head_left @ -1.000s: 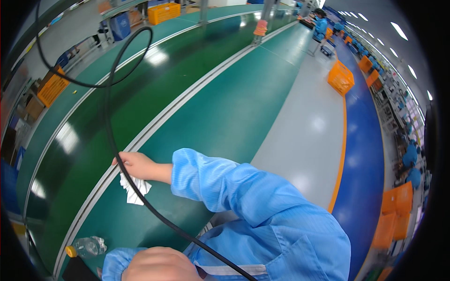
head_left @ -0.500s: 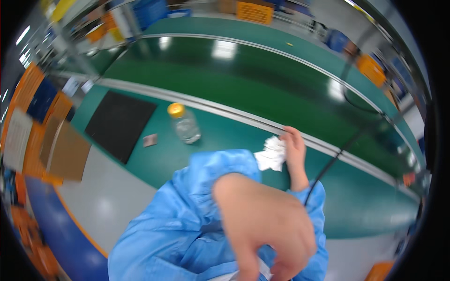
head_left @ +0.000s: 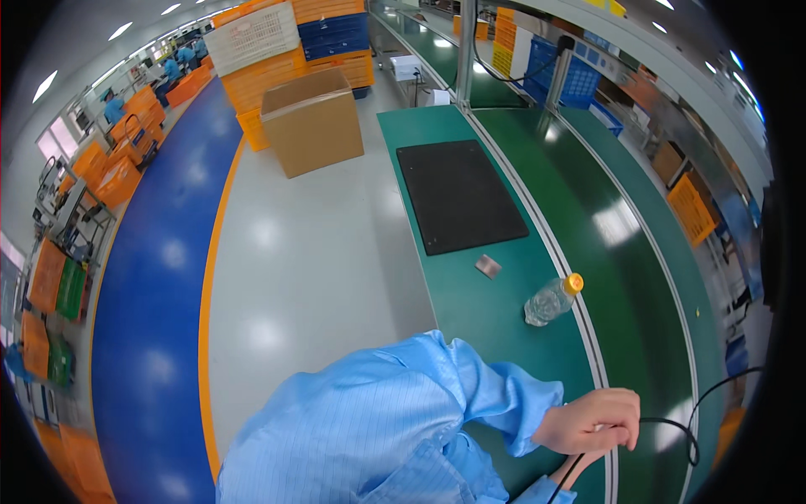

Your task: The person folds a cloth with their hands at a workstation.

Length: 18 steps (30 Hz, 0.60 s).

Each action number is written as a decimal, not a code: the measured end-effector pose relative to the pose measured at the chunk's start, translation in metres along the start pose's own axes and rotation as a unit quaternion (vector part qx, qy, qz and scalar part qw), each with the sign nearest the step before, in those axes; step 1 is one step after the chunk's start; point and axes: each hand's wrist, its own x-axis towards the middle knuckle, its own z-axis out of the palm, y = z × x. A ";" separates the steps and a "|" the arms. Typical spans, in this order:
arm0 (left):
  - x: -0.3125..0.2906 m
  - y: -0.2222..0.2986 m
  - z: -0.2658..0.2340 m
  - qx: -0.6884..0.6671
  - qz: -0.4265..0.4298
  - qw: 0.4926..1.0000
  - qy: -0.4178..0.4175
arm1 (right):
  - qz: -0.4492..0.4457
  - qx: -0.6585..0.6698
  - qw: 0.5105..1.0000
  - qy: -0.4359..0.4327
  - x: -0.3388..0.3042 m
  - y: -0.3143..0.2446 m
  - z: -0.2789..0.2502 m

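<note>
Blue sleeves (head_left: 508,403) end at the left hand (head_left: 592,422), fingers curled over the metal rail (head_left: 594,359), holding what I can't tell. The right hand (head_left: 583,462), mostly hidden beneath, is unreadable. A black cord (head_left: 666,422) passes beside them. Farther along, a capped bottle (head_left: 547,304), small grey piece (head_left: 488,266) and black mat (head_left: 460,195) lie beyond reach of either hand; how much is done or left doesn't show.

The bottle (head_left: 547,304) is clear, glossy plastic; the rail (head_left: 590,338), smooth metal. The green belt (head_left: 634,311) shines, the black mat (head_left: 462,197) appears matt, the sleeve (head_left: 495,395) is creased cloth.
</note>
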 end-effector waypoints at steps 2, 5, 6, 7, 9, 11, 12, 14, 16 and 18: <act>-0.006 0.002 -0.011 0.028 0.079 0.994 0.076 | -0.006 -0.028 1.000 -0.003 -0.007 -0.016 0.008; -0.024 -0.021 -0.013 0.035 0.060 0.993 0.092 | -0.019 -0.057 0.998 0.003 -0.017 -0.036 0.014; -0.035 -0.037 -0.017 0.066 0.053 0.994 0.067 | -0.021 -0.061 0.998 0.002 -0.021 -0.041 0.016; -0.045 -0.054 -0.013 0.063 0.057 0.994 0.062 | -0.024 -0.069 0.997 0.006 -0.025 -0.043 0.015; -0.063 -0.084 -0.010 0.137 -0.008 0.985 0.104 | -0.034 -0.082 0.996 0.005 -0.031 -0.046 0.015; -0.075 -0.106 -0.007 0.143 -0.046 0.987 0.065 | -0.055 -0.113 0.992 -0.004 -0.034 -0.052 0.011; -0.076 -0.112 -0.005 0.156 -0.088 0.982 0.056 | -0.058 -0.109 0.992 -0.003 -0.032 -0.049 0.010; -0.081 -0.128 -0.006 0.192 -0.145 0.971 0.009 | -0.057 -0.085 0.995 -0.002 -0.027 -0.040 0.006; -0.089 -0.141 -0.007 0.235 -0.177 0.955 -0.030 | -0.057 -0.066 0.996 -0.005 -0.020 -0.034 0.008; -0.096 -0.148 -0.006 0.297 -0.206 0.928 -0.088 | -0.055 -0.049 0.997 -0.007 -0.017 -0.029 0.007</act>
